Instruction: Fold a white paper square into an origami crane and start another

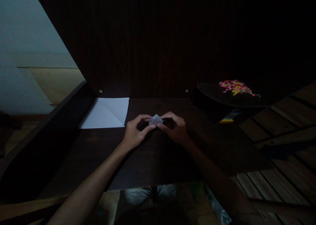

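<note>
A small folded piece of white paper [155, 119] is held up between both hands over the dark desk. My left hand [135, 131] pinches its left side, thumb in front and fingers behind. On the other side, my right hand [175, 128] grips the paper in the same way, its thumb near the left thumb. Several creases give the paper a pointed top. Dim light hides its finer folds. To the left of my hands lies a stack of white paper sheets [106, 113], with a diagonal crease on the top one.
A dark desk [138, 165] with an upright back panel [158, 47] lies before me. At the right, a curved shelf [212, 92] bears a pile of small colourful pieces [235, 87]. Below it is a yellow-orange item [226, 120]. A raised side panel [49, 126] bounds the left.
</note>
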Motion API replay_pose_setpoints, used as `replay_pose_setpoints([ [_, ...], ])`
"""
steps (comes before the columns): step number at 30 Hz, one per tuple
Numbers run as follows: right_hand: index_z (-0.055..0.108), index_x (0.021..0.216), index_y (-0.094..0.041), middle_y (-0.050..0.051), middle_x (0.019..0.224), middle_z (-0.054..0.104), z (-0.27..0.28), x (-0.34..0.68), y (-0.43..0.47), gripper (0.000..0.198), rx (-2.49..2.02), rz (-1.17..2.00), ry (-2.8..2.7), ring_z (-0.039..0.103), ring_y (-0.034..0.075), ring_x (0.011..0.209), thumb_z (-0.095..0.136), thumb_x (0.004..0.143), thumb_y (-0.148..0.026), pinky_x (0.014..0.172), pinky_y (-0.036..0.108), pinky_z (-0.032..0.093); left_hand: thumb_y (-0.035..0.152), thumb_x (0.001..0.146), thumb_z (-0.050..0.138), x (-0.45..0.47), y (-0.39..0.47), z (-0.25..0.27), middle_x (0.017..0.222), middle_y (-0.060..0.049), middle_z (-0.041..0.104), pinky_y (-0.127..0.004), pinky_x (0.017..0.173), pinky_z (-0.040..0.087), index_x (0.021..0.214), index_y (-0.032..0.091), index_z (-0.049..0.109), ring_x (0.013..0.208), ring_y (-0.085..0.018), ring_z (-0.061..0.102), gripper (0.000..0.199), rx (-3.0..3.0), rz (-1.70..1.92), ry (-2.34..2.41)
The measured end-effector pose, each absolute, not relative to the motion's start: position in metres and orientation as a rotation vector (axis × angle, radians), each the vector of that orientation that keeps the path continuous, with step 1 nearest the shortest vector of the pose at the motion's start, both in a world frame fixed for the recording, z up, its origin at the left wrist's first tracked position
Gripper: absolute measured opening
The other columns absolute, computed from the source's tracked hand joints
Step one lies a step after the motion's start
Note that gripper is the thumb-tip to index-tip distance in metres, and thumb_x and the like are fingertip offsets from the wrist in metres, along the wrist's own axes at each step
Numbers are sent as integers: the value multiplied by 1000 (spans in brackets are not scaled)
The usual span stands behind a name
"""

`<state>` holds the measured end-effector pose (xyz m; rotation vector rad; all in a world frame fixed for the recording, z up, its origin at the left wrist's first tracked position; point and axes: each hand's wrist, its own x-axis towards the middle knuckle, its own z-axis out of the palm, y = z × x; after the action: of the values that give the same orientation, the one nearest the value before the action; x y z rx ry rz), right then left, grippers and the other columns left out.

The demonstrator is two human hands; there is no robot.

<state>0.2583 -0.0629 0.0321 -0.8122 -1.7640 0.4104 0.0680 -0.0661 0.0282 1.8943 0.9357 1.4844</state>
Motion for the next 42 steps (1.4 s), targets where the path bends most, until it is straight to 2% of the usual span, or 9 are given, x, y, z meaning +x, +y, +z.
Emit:
replay_pose_setpoints([
  [3, 58, 94, -23, 0, 84, 67, 27, 256, -62, 26, -859, 522, -1643, 66, 16, 74, 76, 76, -28, 67, 29, 53, 26, 77, 77, 71, -69, 28, 98, -4, 70, -32, 83, 55, 102, 19, 58, 91, -19, 69, 32, 1740, 1513, 876],
  [8, 54, 98, -24, 0, 86, 63, 21, 253, -63, 33, -808, 686, -1596, 64, 13, 70, 77, 75, -27, 56, 24, 50, 23, 83, 70, 72, -73, 36, 104, -8, 67, -32, 85, 53, 96, 17, 64, 97, -19, 65, 16, 1802, 1463, 786],
  [13, 58, 100, -24, 2, 91, 65, 22, 254, -64, 28, -818, 752, -1642, 65, 15, 76, 75, 77, -29, 62, 27, 52, 26, 84, 68, 70, -70, 41, 91, -5, 67, -29, 77, 52, 88, 17, 70, 86, -17, 64, 10, 1811, 1495, 877],
  [19, 60, 100, -24, 3, 93, 66, 19, 254, -62, 27, -775, 874, -1598, 65, 16, 79, 74, 79, -33, 64, 28, 53, 30, 78, 75, 69, -67, 36, 86, -4, 69, -25, 67, 53, 92, 18, 72, 75, -14, 64, 19, 1664, 1472, 859],
  [22, 60, 99, -25, 3, 94, 66, 18, 253, -61, 27, -758, 957, -1552, 65, 16, 82, 74, 78, -34, 68, 28, 54, 30, 74, 78, 70, -68, 36, 89, -4, 69, -25, 67, 54, 98, 19, 71, 77, -15, 65, 27, 1590, 1466, 814],
  [28, 59, 98, -24, 3, 96, 64, 16, 250, -61, 30, -766, 1045, -1483, 64, 16, 84, 74, 77, -39, 68, 29, 55, 29, 80, 73, 70, -71, 41, 94, -5, 65, -24, 69, 54, 104, 18, 71, 82, -15, 64, 27, 1635, 1425, 815],
  [34, 59, 96, -23, 4, 94, 65, 14, 249, -59, 32, -788, 1033, -1509, 65, 18, 86, 73, 77, -45, 72, 31, 55, 32, 78, 75, 70, -73, 45, 92, -6, 64, -26, 67, 53, 88, 17, 70, 82, -17, 64, 19, 1684, 1357, 789],
  [42, 59, 95, -23, 4, 94, 64, 16, 248, -61, 34, -818, 1026, -1499, 65, 18, 83, 75, 75, -46, 69, 31, 55, 30, 85, 67, 72, -73, 45, 85, -4, 66, -27, 71, 51, 83, 18, 67, 80, -16, 63, 12, 1832, 1421, 897],
])
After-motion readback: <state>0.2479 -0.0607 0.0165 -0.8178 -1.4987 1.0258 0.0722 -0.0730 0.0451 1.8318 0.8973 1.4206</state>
